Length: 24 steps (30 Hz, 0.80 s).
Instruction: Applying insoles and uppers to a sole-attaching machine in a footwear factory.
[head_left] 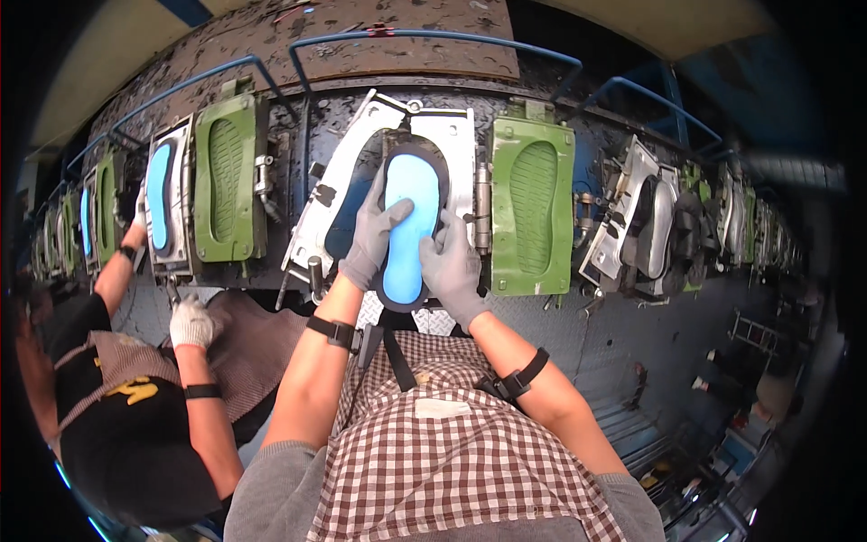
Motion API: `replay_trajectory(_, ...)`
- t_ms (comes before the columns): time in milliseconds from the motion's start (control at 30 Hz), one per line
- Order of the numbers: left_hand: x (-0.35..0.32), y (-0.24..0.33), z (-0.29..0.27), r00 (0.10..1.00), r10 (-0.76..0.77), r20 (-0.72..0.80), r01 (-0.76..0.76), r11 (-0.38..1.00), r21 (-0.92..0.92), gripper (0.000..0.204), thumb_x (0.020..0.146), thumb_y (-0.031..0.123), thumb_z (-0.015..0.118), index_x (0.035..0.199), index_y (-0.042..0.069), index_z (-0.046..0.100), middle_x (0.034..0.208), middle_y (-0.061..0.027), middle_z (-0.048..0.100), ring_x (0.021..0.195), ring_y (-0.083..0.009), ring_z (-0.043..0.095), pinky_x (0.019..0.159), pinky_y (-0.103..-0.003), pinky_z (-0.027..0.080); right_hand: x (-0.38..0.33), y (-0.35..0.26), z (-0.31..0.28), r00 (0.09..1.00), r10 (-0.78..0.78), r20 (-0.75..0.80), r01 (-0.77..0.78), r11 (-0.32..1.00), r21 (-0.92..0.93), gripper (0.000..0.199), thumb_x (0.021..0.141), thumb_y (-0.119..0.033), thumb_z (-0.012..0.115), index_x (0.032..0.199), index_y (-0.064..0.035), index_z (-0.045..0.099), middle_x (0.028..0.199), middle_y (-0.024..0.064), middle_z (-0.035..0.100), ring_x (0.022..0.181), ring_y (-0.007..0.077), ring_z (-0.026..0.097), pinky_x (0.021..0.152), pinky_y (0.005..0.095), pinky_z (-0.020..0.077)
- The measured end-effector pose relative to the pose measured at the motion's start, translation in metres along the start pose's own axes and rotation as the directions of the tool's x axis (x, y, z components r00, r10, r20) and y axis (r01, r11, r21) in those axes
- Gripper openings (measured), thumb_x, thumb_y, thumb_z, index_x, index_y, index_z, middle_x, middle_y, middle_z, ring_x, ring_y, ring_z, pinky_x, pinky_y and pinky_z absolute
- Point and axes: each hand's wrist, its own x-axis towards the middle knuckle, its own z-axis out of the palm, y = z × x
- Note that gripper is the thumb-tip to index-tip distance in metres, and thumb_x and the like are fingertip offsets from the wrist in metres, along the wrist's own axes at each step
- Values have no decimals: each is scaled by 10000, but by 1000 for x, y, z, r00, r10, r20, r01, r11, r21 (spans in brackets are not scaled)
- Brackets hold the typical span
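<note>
In front of my chest I hold a dark shoe piece with a bright blue insole-shaped face [412, 235], standing lengthwise away from me. My left hand [373, 233], in a grey glove, grips its left edge with the thumb lying on the blue face. On the other edge, lower down, my right hand [453, 267], also gloved in grey, closes around it with fingers and thumb. Just behind the piece sits an open silver metal mould [457, 135], its two halves spread apart. To its right is a green mould plate [533, 212] with a sole-shaped tread cavity.
A row of hinged moulds runs left and right, including another green plate [228, 181] and an open mould with dark shoe parts [659, 221]. Blue rails [433, 36] rise behind. At left, a co-worker's gloved hand [192, 323] is near a mould holding a blue-faced piece [162, 194].
</note>
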Motion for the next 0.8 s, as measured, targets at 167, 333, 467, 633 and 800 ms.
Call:
replay_trajectory(167, 44, 6, 36, 1000, 11, -18, -10, 999, 47, 830, 927, 203, 704, 1614, 9, 281, 1487, -185, 501, 1327, -256, 513, 1133, -361, 409, 56, -3, -22, 994, -60, -89, 47, 989, -142, 574, 917, -183, 582, 1477, -146, 460, 1241, 229, 651, 1164, 384, 646, 979, 499, 509)
replay_trajectory(333, 36, -7, 42, 976, 107, -192, -58, 968, 244, 789, 972, 258, 652, 1619, 23, 267, 1566, -185, 404, 1387, -290, 438, 1160, -391, 360, 58, 23, -47, 960, -279, -35, 258, 923, -285, 637, 935, -227, 575, 1550, -174, 418, 1243, 289, 647, 1235, 411, 605, 1053, 533, 470)
replay_trajectory(467, -7, 13, 86, 960, 179, -217, -118, 957, 265, 633, 1042, 148, 538, 1586, -18, 260, 1569, -199, 395, 1428, -293, 400, 1183, -393, 313, 23, 63, -170, 874, -225, -430, 254, 967, 11, 516, 960, -237, 650, 1450, -115, 543, 1223, 212, 669, 1119, 345, 664, 1017, 416, 499)
replay_trajectory(633, -40, -6, 188, 882, 465, -80, -331, 731, 596, 513, 1019, 123, 534, 1492, -50, 432, 1516, -180, 468, 1409, -278, 434, 1191, -386, 307, -4, 233, -383, 287, 72, -955, -431, 900, -61, 808, 838, -305, 726, 1531, -34, 411, 1404, 262, 550, 1311, 429, 526, 1102, 474, 434)
replay_trajectory(800, -42, -37, 385, 939, 89, 333, -218, 902, 372, 604, 974, 93, 617, 1527, -26, 405, 1459, -152, 531, 1375, -220, 484, 1176, -367, 358, 3, 292, -469, 559, 356, -749, -598, 799, -67, 847, 856, -349, 774, 1545, -54, 379, 1387, 209, 584, 1281, 359, 575, 1095, 453, 454)
